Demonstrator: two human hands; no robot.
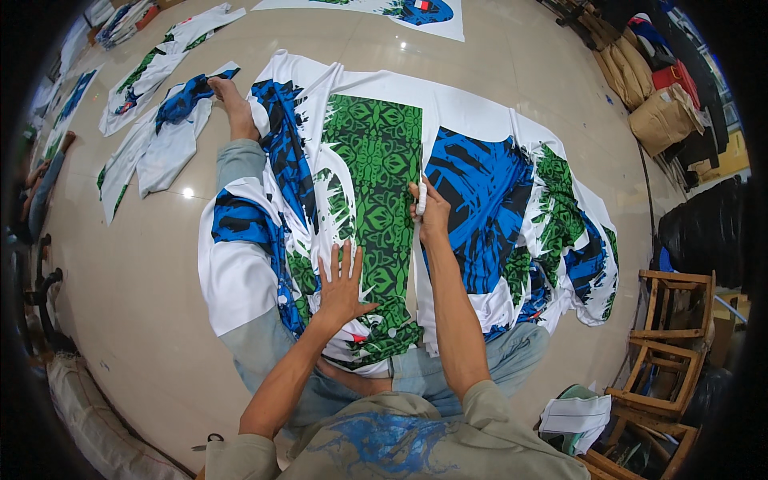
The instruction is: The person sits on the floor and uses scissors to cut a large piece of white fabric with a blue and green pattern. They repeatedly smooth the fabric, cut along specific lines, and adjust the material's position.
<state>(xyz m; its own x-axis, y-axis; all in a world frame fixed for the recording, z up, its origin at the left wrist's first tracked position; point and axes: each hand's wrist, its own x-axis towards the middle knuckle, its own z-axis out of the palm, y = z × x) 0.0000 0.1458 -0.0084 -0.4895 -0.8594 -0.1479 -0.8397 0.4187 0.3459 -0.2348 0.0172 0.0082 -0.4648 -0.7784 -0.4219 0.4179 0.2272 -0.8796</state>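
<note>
A printed fabric sheet with white borders lies across my lap and the floor. My left hand (342, 286) rests flat, fingers spread, on its green-and-black patterned panel (380, 176). Closed around scissors with white-wrapped handles (421, 198) is my right hand (434, 212), at the strip between the green panel and the blue-and-black panel (472, 200). The blades point away from me and are mostly hidden. Behind the scissors, toward my lap, a narrow slit separates the two panels. Bunched fabric (560, 232) in green, blue and white lies to the right.
Cut fabric pieces (180, 132) lie at the far left beside my bare foot (234, 108). Another printed sheet (360, 6) is at the far edge. Wooden frames (676, 320) and a brown paper bag (666, 120) stand at right. A sack (100, 416) lies near left.
</note>
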